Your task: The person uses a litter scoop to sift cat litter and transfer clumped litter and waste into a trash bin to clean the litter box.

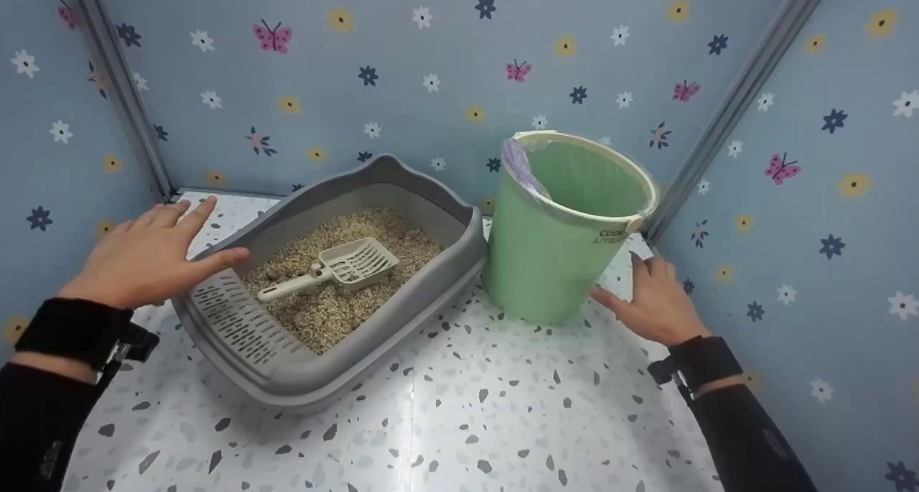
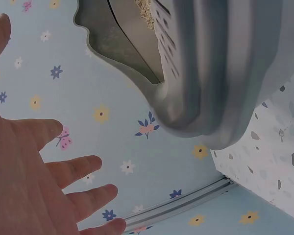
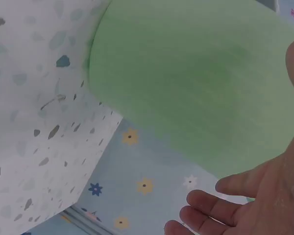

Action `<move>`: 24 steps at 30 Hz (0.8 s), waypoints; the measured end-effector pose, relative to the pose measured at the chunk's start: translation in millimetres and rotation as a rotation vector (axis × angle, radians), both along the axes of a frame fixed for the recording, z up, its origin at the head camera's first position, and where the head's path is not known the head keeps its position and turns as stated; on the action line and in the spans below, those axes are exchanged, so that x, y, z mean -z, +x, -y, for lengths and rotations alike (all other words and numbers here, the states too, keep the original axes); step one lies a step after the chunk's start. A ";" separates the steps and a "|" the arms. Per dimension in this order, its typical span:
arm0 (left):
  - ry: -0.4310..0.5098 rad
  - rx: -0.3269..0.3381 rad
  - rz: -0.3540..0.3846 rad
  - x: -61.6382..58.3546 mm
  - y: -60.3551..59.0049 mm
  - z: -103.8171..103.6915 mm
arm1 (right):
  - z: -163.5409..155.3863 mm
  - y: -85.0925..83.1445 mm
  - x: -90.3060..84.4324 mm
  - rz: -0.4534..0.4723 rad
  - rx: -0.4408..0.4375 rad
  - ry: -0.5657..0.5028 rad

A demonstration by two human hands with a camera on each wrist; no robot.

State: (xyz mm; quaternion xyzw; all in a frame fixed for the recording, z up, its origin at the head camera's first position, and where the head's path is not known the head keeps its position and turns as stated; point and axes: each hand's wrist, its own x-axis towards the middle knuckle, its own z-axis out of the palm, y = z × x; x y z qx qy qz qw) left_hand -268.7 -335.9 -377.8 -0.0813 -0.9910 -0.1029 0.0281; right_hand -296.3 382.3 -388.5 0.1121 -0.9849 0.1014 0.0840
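Observation:
A grey litter box [image 1: 388,345] holds tan pellet litter [image 1: 327,323], with a cream slotted litter scoop [image 1: 352,266] lying on top, its handle toward the left. My left hand [image 1: 147,251] hovers by the box's left rim, fingers spread, holding nothing; the left wrist view shows those fingers apart from the box [image 2: 186,98]. To the right of the box stands a green trash bin [image 1: 542,262] with a clear liner and a lilac bag edge over its rim. Beside the bin is my right hand [image 1: 657,305], fingers extended and empty; whether it touches the bin I cannot tell.
Speckled white tabletop [image 1: 495,413] lies under everything. Blue flowered panels [image 1: 431,61] close off the back and both sides, joined by grey metal corner posts [image 1: 747,97]. The bin stands close against the box's right end.

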 end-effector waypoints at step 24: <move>0.185 -0.011 0.196 6.1 -39.6 9.6 | 198.7 31.6 43.4 0.329 -0.085 -0.575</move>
